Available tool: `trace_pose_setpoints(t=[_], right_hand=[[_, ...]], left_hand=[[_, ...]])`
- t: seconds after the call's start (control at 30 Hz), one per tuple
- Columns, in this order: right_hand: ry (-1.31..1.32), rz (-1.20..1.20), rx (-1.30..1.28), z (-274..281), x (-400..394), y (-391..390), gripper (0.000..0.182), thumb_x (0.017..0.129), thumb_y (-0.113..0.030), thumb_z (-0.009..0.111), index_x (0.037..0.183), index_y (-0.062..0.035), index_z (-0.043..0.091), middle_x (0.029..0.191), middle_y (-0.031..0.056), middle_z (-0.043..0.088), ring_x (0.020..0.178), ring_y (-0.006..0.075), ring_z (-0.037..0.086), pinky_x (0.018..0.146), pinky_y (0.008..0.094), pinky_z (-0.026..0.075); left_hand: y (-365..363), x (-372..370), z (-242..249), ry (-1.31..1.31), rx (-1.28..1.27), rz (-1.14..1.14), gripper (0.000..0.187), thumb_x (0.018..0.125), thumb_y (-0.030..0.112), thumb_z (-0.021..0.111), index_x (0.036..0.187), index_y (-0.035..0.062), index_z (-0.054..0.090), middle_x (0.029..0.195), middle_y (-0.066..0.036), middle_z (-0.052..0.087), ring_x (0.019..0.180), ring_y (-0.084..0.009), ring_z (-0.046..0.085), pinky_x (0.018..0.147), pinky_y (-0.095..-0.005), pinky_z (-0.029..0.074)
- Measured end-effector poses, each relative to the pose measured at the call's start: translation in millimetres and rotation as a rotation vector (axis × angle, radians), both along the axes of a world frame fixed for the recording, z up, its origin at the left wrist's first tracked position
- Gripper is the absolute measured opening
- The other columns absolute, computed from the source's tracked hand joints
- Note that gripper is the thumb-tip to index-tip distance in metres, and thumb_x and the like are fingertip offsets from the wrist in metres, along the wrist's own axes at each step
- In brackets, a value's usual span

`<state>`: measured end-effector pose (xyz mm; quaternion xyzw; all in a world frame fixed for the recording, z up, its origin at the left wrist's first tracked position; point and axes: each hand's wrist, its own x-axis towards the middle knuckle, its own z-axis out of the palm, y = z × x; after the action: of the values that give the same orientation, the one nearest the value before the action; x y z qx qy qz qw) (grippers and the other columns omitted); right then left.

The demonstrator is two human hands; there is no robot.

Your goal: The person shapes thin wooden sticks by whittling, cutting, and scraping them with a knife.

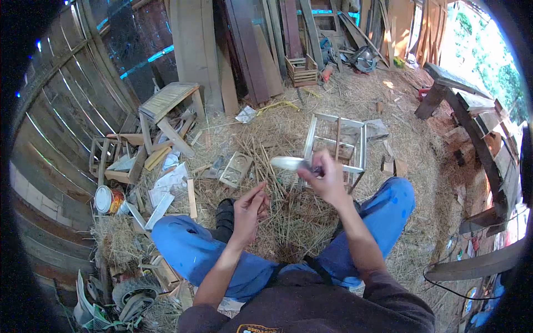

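Note:
My right hand (326, 180) is closed around the dark handle of a knife (285, 163), its pale, broad blade pointing left and blurred. Lower and to the left, my left hand (250, 213) has its fingers pinched together; whatever they hold, if anything, is too small or hidden to name. The two hands are apart, both above the floor between my knees. Under them lies a loose pile of thin sticks (265, 161) among straw and shavings. Just beyond my left hand, a small wooden piece with a round shape in it (236, 170) lies on the floor.
A pale wooden frame (308, 139) stands ahead of my right hand. To the left are a slatted stool (169, 100), a paint can (107, 200) and scrap wood. Boards (194, 55) lean on the back wall beside a slatted crate (302, 72). A heavy timber bench (472, 94) stands right.

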<state>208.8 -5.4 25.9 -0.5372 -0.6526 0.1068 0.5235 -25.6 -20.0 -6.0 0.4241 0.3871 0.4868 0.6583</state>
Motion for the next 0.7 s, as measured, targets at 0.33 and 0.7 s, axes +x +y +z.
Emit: trace_pose_setpoints(t=[0.33,0.7], right_hand=[[-0.206,0.226,-0.014,-9.7,-26.9,-4.5,0.048,0.079,-0.041,0.082,0.094,-0.0053,0.055,0.069,0.0120,0.062,0.058,0.0289,0.063,0.054,0.0364,0.047],[-0.197,0.264,-0.009,-0.7,-21.2,-9.0,0.048,0.078,-0.047,0.081,0.093,-0.0090,0.056,0.073,0.0099,0.064,0.065,0.0329,0.065,0.057,0.0403,0.049]], left_hand=[[8.0,14.1,-22.9,-0.087,0.107,-0.014,0.019,0.097,0.011,0.064,0.113,0.0008,0.067,0.083,0.001,0.064,0.062,-0.0038,0.050,0.052,-0.0215,0.039],[2.2,23.9,-27.9,-0.172,-0.037,-0.076,0.016,0.095,0.009,0.066,0.110,0.0051,0.068,0.087,-0.001,0.068,0.071,-0.0089,0.061,0.060,-0.0238,0.048]])
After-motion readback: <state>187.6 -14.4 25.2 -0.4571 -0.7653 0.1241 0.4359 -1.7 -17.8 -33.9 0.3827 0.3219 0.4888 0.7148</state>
